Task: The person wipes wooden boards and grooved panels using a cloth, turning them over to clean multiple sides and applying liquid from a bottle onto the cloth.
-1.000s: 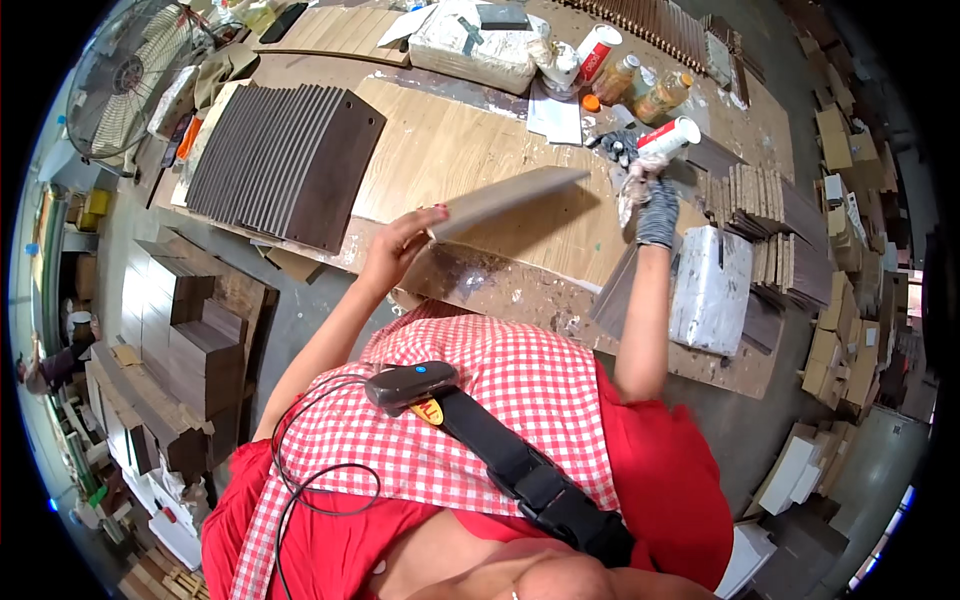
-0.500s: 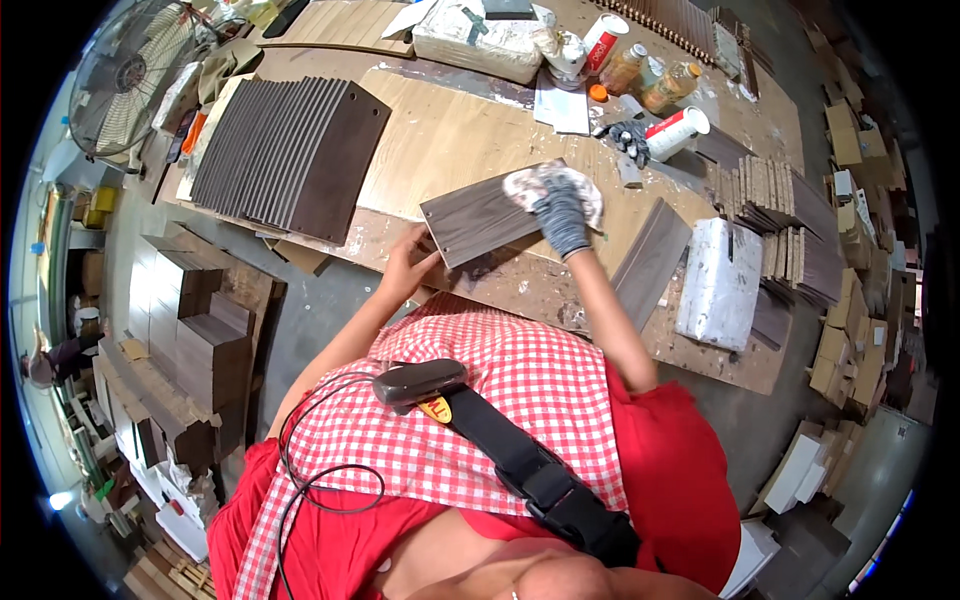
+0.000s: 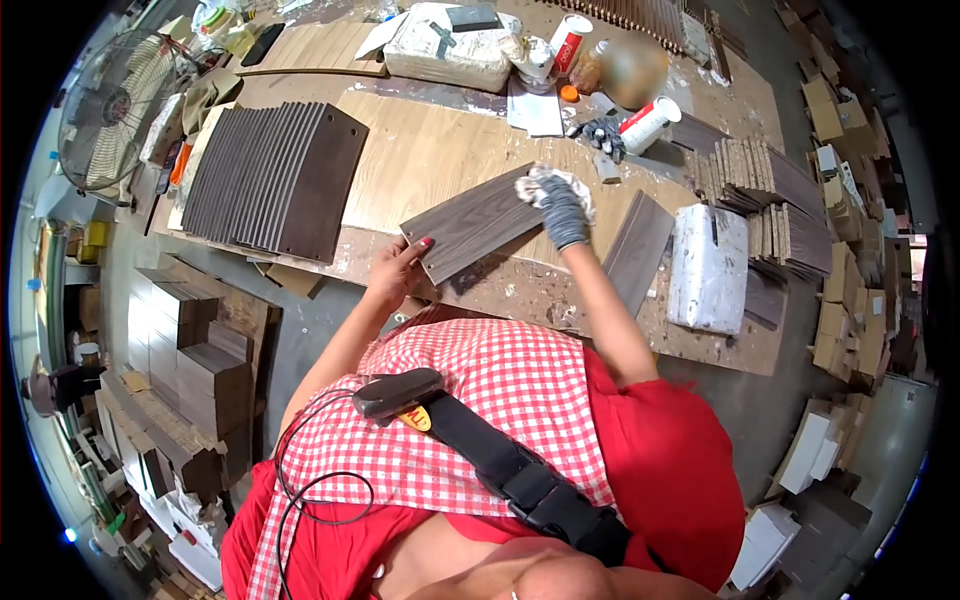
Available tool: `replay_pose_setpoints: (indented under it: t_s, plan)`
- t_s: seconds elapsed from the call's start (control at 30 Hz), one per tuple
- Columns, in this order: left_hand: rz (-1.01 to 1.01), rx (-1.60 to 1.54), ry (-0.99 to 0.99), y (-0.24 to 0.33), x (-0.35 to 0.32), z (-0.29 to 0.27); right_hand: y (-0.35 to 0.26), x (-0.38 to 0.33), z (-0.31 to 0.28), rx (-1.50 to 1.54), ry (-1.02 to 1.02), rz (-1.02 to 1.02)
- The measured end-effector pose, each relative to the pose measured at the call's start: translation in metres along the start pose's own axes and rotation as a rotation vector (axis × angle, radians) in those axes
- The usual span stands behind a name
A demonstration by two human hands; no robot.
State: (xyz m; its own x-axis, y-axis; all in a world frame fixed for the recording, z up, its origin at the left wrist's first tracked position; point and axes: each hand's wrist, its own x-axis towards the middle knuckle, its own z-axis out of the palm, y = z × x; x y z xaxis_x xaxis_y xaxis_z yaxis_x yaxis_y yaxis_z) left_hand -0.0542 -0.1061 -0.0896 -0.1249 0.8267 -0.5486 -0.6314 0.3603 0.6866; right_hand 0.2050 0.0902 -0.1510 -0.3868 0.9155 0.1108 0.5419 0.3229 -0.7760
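stiff, light plank point(image 3: 478, 222): left hand point(image 3: 395, 272) clamped on near corner; gloved right hand point(image 3: 562, 205) presses rag point(image 3: 545, 181) flat on top.

The plank point(image 3: 478, 222) is grey-brown with dark wood grain, lying on a pale, honey-coloured workbench point(image 3: 430, 150) spattered white. At the plank's far end sits a white rag point(image 3: 545, 183) under a grey knitted glove point(image 3: 562, 210). Left of the plank, a fanned stack of boards point(image 3: 275, 180) is dark brown. Near the plank, the shirt point(image 3: 470, 400) is red-and-white gingham.
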Motion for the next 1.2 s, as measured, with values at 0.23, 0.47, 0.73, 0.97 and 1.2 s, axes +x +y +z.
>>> replay_pose_setpoints:
  t_s: [0.23,0.47,0.73,0.97,1.2]
  plan:
    - [0.332,0.448,-0.136,0.017,-0.019,0.025,-0.109,0.011,-0.030,0.353,0.311,-0.363]
    - [0.564,0.699,-0.213,0.019,-0.016,0.022,-0.145,-0.046,0.023,-0.210,0.093,-0.466]
    - [0.670,0.757,-0.097,0.027,-0.019,0.030,-0.025,0.006,-0.026,-0.001,0.557,-0.247]
    - [1.110,1.258,-0.337,0.053,-0.032,0.068,-0.019,-0.068,-0.065,0.757,0.692,0.271]
    - [1.395,1.449,-0.643,0.033,0.005,0.129,-0.078,-0.148,-0.129,1.419,0.855,0.791]
